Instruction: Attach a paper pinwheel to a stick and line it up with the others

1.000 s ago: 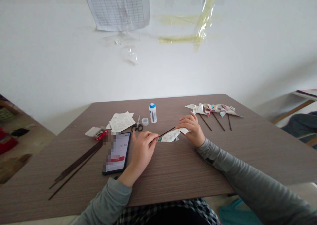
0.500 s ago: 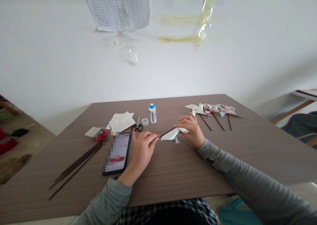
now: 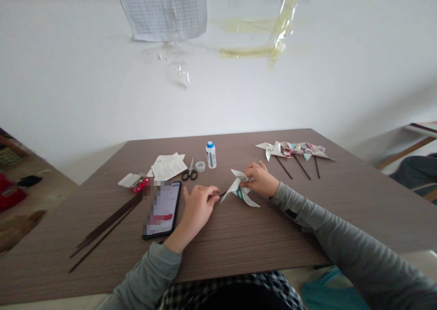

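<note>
Over the brown bench (image 3: pixel 239 246), my left hand (image 3: pixel 198 210) pinches the stick (image 3: pixel 223 194) while my right hand (image 3: pixel 261 180) grips the paper pinwheel (image 3: pixel 236 187) between them, both ends supported, presumably for steadiness.

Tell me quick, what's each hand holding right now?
Left hand: closed, pinching the end of a thin, dark-brown stick.
Right hand: closed, holding a white, green-marked, printed-paper pinwheel.
</note>
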Available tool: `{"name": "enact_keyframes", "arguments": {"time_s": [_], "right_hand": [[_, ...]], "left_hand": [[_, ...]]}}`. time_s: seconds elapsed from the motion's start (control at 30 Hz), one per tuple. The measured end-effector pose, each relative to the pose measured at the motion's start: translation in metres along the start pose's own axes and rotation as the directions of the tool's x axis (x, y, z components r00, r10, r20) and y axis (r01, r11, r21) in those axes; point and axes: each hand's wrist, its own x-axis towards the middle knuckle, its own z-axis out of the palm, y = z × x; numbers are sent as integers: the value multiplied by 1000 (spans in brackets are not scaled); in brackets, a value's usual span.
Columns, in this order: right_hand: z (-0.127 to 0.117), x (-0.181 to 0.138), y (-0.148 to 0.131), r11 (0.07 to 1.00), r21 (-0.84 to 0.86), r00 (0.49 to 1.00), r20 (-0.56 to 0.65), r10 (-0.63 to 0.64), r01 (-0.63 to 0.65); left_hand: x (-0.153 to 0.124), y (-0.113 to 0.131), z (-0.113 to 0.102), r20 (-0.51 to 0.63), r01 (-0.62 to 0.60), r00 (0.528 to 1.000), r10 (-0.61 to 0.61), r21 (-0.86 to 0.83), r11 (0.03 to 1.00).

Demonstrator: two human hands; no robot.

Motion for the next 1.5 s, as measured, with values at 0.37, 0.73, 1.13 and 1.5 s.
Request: {"name": "enact_keyframes", "arguments": {"time_s": [0.37, 0.73, 1.13, 1.5], "right_hand": [[-2, 14, -15, 992, -84, 975, 198, 104, -89], [-10, 13, -26, 985, -78, 959, 228, 166, -152], [-24, 19, -39, 958, -82, 884, 369, 285, -275], [-31, 18, -49, 948, -125, 879, 355, 317, -291]], "left_hand": [[3, 4, -2, 53, 22, 998, -26, 70, 997], [4, 0, -1, 42, 8, 999, -12, 100, 995], [8, 25, -25, 245, 99, 960, -135, 155, 983], [9, 22, -24, 240, 96, 963, -125, 130, 987]]}}
